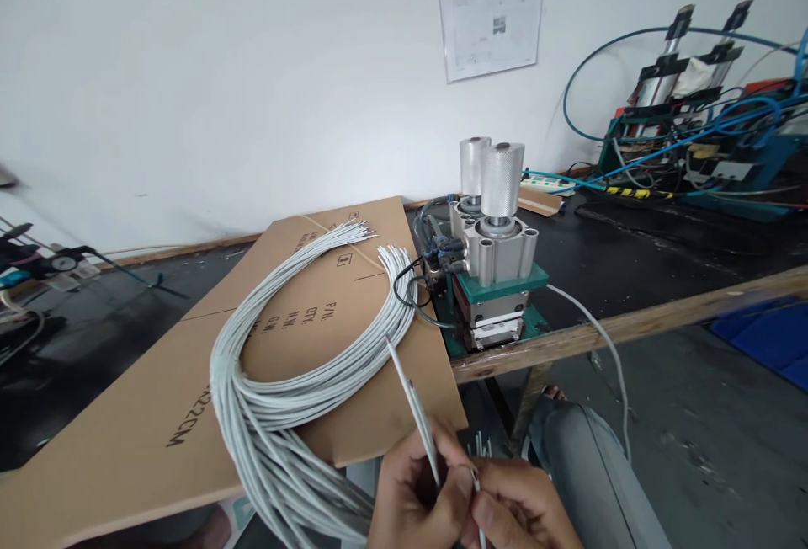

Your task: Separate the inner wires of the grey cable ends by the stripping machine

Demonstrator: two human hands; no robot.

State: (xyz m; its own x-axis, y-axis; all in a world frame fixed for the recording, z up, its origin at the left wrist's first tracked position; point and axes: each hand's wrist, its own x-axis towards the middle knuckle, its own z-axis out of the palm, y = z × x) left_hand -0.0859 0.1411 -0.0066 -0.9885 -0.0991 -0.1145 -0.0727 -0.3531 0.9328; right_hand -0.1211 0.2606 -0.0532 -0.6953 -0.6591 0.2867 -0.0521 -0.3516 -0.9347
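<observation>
At the bottom middle, my left hand [417, 490] is closed round a few white cables [413, 402], whose dark-tipped ends stick up to the left. Right beside it, my right hand [514, 503] pinches a short white cable end [477, 482] with a dark tip between thumb and fingers. The two hands touch or nearly touch. A large looped bundle of white cables [334, 372] lies on a flat cardboard sheet [341, 313] to the left, and part of it hangs over the front edge. The lower parts of the held cables are hidden by my fingers.
A pneumatic press [498, 254] with two silver cylinders stands on the black table [606, 254], right of the cardboard. More machines with blue hoses [669, 103] are at the back right. A gauge [63, 263] sits far left. Cable offcuts [483, 445] show below the table edge.
</observation>
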